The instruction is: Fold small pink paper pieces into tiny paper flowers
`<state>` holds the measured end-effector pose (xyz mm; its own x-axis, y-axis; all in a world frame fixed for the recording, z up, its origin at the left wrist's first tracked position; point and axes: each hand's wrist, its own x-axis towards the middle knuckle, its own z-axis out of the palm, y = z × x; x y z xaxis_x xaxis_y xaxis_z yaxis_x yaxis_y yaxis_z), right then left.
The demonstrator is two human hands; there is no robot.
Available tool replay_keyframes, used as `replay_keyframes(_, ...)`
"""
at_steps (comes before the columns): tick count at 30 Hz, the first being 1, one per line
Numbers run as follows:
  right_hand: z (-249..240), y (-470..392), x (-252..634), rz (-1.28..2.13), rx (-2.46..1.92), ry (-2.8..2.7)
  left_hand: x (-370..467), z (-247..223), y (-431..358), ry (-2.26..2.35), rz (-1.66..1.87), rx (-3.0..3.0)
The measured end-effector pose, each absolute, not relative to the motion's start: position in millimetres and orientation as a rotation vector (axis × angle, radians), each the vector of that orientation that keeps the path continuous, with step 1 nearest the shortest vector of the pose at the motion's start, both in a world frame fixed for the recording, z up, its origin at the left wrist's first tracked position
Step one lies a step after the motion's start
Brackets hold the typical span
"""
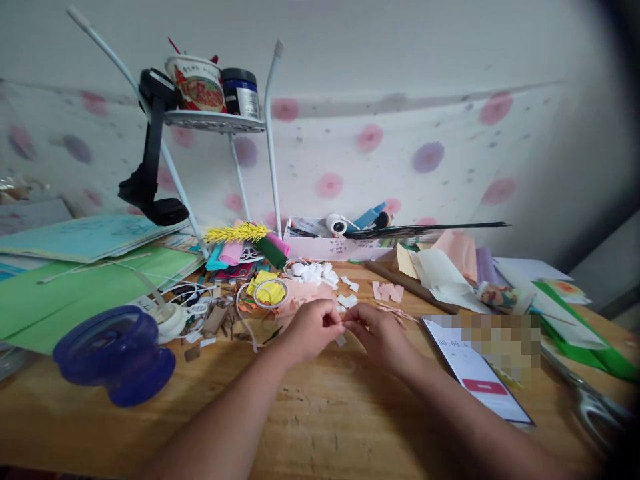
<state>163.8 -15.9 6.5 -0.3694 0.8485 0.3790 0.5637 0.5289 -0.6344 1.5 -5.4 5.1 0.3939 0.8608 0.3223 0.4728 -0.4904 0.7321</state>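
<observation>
The left hand and right hand are touching at the fingertips above the wooden table, each forming a narrow pinch; the view is not showing whether anything is sitting between them. A small white scrap is appearing just below, and peach strips are lying beside the right hand. Both are apparently paper: light, limp, easily torn, best taken by an edge.
</observation>
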Motion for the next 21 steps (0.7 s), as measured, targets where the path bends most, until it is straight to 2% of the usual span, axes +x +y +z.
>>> replay_keyframes(6,2.7,-16.3,157.6,0.517,-1.213,-2.090,5.2,9.8,-12.6,1.319,0.993,2.616)
replay_keyframes(15,5.2,-18.9,162.6,-0.040,-1.164,-2.234,-0.3,8.7,-6.0,1.086,0.855,2.375)
replay_keyframes(18,4.6,-19.9,162.6,-0.019,-1.128,-2.224,0.1,7.7,-4.2,1.142,0.882,2.304)
replay_keyframes(21,5.6,-19.9,163.3,0.192,-1.111,-2.145,0.3,8.1,-4.5,1.160,0.957,2.280)
